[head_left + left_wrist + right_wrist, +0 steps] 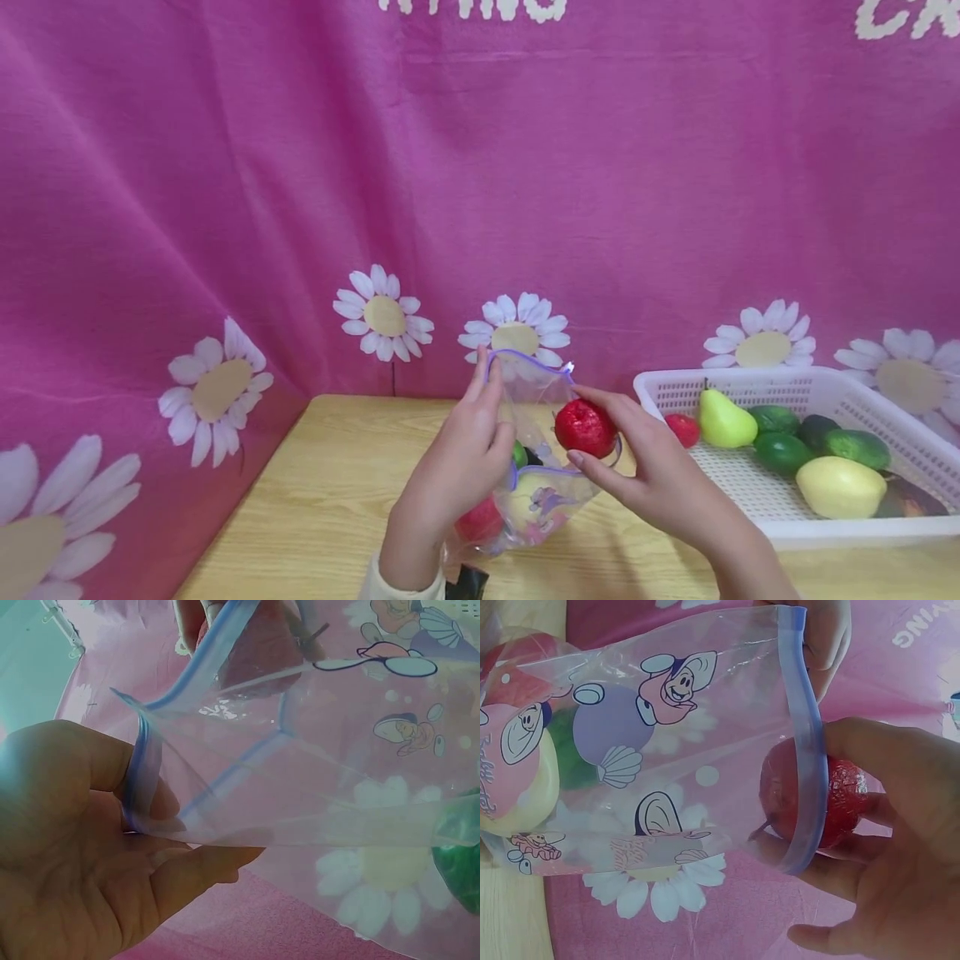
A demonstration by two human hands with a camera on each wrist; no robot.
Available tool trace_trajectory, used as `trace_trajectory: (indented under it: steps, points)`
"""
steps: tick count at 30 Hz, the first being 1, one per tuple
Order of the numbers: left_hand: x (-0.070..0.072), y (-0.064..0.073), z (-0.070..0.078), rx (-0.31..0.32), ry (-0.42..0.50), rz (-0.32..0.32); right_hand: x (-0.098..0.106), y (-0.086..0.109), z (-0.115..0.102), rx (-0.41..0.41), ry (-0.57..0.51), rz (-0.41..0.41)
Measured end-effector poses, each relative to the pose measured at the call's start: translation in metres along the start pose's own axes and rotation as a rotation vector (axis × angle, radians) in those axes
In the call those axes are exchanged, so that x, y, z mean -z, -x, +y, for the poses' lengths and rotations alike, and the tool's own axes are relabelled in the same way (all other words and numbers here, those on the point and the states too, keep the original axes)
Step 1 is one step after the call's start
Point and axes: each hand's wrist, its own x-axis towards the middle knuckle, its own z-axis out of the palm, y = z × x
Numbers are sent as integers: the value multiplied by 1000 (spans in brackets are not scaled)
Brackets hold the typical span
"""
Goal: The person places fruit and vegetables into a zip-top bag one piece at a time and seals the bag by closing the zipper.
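A clear zip bag (pixel 705 742) with a purple-blue zip edge and cartoon prints stands with its mouth spread. My left hand (pixel 461 454) pinches one side of that rim between thumb and fingers, as the left wrist view shows. With curled fingers and thumb, my right hand (pixel 660 471) holds a red apple (pixel 587 427) with a short stem. In the right wrist view the apple sits partly inside the bag's mouth, behind the zip edge. Lower in the bag lie a yellow fruit (pixel 544 791), a red one (pixel 525 671) and a green one (pixel 459 862); their kinds are unclear.
On the right of the wooden table (pixel 315 500) stands a white plastic basket (pixel 862 528). It holds a green pear (pixel 723 421), a small red fruit (pixel 682 430), a yellow fruit (pixel 840 487) and several dark green pieces. A pink curtain (pixel 637 183) with daisies hangs behind.
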Motion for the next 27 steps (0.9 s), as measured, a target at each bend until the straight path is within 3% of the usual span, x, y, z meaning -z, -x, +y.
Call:
trace_trajectory:
  steps: [11,16,21,27]
  points:
    - [-1,-2,3,-10,-9,-12,2,2,1,41,59,20]
    - [0,-3,2,-16,-13,-9,-1,0,1,-46,65,32]
    - [0,-2,1,-18,2,-31,-7,0,3,-188,7,-42]
    - [-1,-1,0,-40,-12,-70,-15,-1,7,-237,-65,-102]
